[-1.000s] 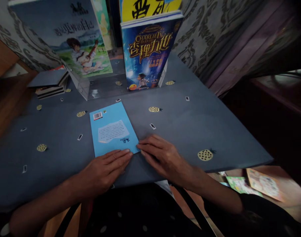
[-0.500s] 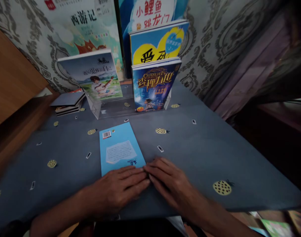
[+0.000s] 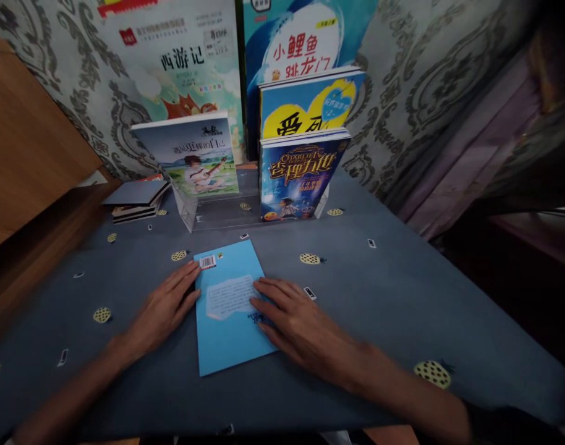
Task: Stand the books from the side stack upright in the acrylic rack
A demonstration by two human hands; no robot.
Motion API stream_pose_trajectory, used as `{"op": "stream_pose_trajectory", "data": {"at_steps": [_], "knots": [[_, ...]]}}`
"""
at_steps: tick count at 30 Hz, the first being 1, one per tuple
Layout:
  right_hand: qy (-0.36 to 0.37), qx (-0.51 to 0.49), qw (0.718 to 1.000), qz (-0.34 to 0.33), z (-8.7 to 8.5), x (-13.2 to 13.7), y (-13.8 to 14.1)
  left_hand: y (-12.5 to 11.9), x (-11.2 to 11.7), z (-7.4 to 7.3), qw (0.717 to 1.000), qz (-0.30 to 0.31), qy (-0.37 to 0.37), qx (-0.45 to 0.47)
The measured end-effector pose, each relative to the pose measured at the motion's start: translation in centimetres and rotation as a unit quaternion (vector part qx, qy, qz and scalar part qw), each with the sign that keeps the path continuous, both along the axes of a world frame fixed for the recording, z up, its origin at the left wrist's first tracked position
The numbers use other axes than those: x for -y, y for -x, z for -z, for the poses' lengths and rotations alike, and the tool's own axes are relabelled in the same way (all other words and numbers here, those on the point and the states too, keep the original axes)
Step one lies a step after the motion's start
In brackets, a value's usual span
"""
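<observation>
A thin light-blue book point(image 3: 227, 346) lies flat on the table, back cover up, with a barcode near its top left corner and a pale text panel in the middle. At its left edge, my left hand point(image 3: 169, 303) is stretched out, fingertips touching the edge beside the barcode. My right hand point(image 3: 298, 318) rests over the book's right edge, its fingers extended and slightly spread on the cover. Part of the right edge is hidden under that hand. Neither hand grips anything.
Beyond the blue book, a clear acrylic stand point(image 3: 186, 210) holds a guitar-player book point(image 3: 206, 164) and a dark-blue book point(image 3: 296, 179). Taller books point(image 3: 185, 80) stand behind. A small stack of books point(image 3: 136, 201) lies at the left. Patterned cloth point(image 3: 356, 309) covers the table.
My hands have parted from the book's lower end, the left moving to the left edge and the right up the right edge. The view has shifted slightly.
</observation>
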State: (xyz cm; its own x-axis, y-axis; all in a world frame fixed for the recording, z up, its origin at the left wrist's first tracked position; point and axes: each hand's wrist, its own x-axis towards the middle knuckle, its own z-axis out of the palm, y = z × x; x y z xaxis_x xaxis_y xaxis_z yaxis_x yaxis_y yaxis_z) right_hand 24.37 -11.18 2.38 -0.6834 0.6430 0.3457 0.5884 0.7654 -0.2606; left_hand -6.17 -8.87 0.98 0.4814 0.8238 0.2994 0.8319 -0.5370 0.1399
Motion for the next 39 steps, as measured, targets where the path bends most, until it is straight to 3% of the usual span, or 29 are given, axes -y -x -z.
{"op": "stream_pose_trajectory", "data": {"at_steps": [4,9,16,29,39], "knots": [[0.010,0.033,0.999,0.037,0.2,-1.8,1.6,-0.5,-1.7,0.0,1.000,-0.006,0.030,0.008],[0.028,0.021,0.997,0.065,0.8,-3.2,2.6,-1.4,-3.2,-0.4,0.998,0.032,0.044,0.025],[0.042,-0.035,0.996,0.064,1.8,-3.2,2.5,-3.2,-5.0,-0.3,0.995,0.085,0.051,0.029],[0.064,-0.050,0.995,0.063,1.6,-3.7,2.4,-7.1,-8.1,-0.4,0.979,0.171,0.103,0.038],[0.073,-0.080,0.991,0.076,2.0,-4.4,1.8,-7.9,-8.1,-0.7,0.975,0.205,0.085,0.022]]}}
